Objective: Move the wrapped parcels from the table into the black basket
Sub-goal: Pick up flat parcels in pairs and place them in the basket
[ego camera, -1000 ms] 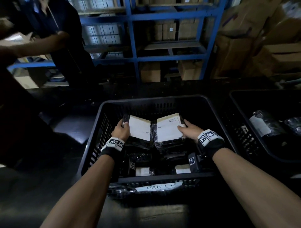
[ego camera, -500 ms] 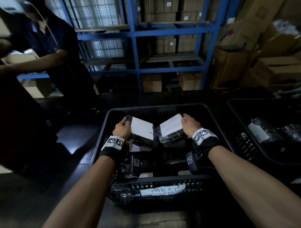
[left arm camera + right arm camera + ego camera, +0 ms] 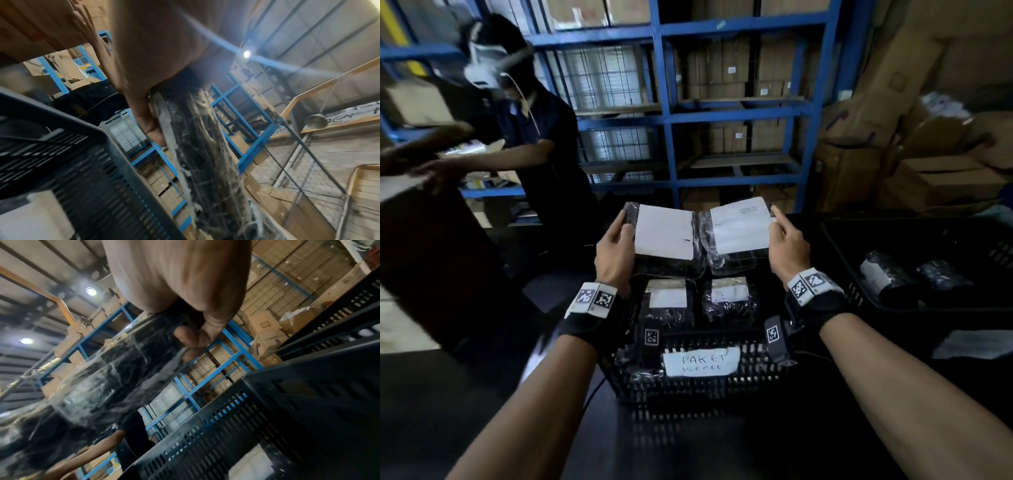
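Note:
In the head view each hand holds up a black plastic-wrapped parcel with a white label, side by side above the far end of the black basket (image 3: 722, 383). My left hand (image 3: 624, 228) grips the left parcel (image 3: 666, 236) by its left edge. My right hand (image 3: 777, 224) grips the right parcel (image 3: 739, 226) by its right edge. Two more labelled parcels (image 3: 667, 301) (image 3: 729, 296) lie inside the basket below. The left wrist view shows the fingers (image 3: 150, 123) curled on the wrapped parcel (image 3: 205, 154). The right wrist view shows the fingers (image 3: 191, 340) under the other parcel (image 3: 123, 369).
The basket's front wall carries a paper label (image 3: 700, 361) reading "PAKET". A second black basket (image 3: 859, 301) with wrapped parcels (image 3: 883, 277) stands to the right. Another person (image 3: 534, 137) works at the left by a dark box (image 3: 431, 257). Blue shelving (image 3: 667, 120) with cartons stands behind.
Both hands have risen with their parcels from inside the basket to above its far rim. The head view has tilted upward.

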